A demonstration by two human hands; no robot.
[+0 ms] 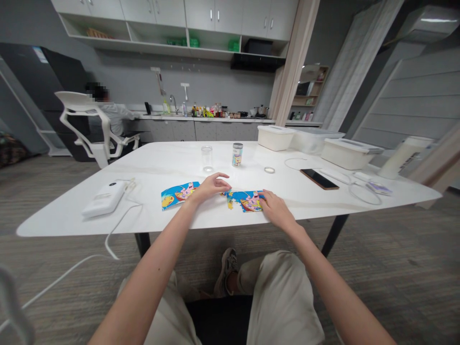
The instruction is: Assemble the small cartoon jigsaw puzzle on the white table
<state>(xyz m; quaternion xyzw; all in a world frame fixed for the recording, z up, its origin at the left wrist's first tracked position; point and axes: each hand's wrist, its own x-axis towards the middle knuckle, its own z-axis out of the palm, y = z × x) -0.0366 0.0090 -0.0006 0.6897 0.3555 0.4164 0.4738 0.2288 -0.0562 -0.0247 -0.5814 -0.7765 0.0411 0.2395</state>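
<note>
A partly assembled cartoon jigsaw puzzle (247,202) lies on the white table in front of me, with an uneven, stepped lower left edge. My right hand (277,210) rests at its right end, fingers laid on the edge. Just left of the puzzle, my left hand (210,187) hovers with curved fingers apart and nothing visible between them. Small loose puzzle pieces (223,193) show near its fingertips. Beneath and beyond my left wrist is a bright picture sheet (176,195) with a matching cartoon scene, partly covered by that hand.
Behind the puzzle stand a clear jar (207,159) and a cartoon-printed can (237,155); a ring-shaped lid (269,169) lies nearby. To the right are a phone (319,179), cables and storage boxes (275,138). A white device (105,197) sits left. A person (117,117) sits farther back.
</note>
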